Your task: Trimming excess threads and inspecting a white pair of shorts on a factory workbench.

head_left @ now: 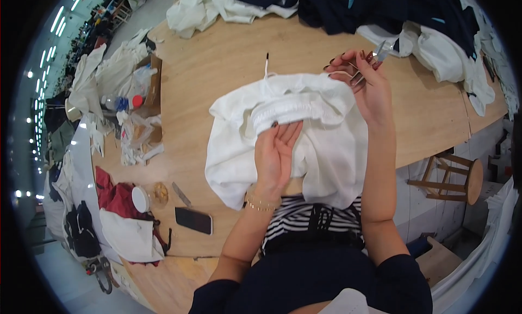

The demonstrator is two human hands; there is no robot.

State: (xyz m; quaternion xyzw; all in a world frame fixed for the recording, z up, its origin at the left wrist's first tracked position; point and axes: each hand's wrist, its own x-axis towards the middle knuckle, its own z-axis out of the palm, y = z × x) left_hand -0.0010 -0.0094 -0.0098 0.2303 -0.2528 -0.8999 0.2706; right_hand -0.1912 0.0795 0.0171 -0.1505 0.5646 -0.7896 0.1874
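Observation:
A white garment with a gathered elastic waistband (277,111) lies bunched on the table in front of me. My left hand (276,156) is palm up at the near side of the waistband. Its fingers are stretched out, with the tips against the band. Beyond the garment's right side, my raised right hand (370,91) is closed around small scissors (379,54), their silver blades pointing up and away. A thin white cord (341,73) runs at its fingertips. Another cord end with a dark tip (267,63) sticks out past the garment's far edge.
Dark navy cloth (348,9) and white cloth (443,53) are heaped along the far edge. Leftward are a cardboard box (155,85), bottles and plastic bags. A phone (194,220), a knife (181,194) and a white lid (141,199) lie nearer. A wooden stool (473,182) stands at right.

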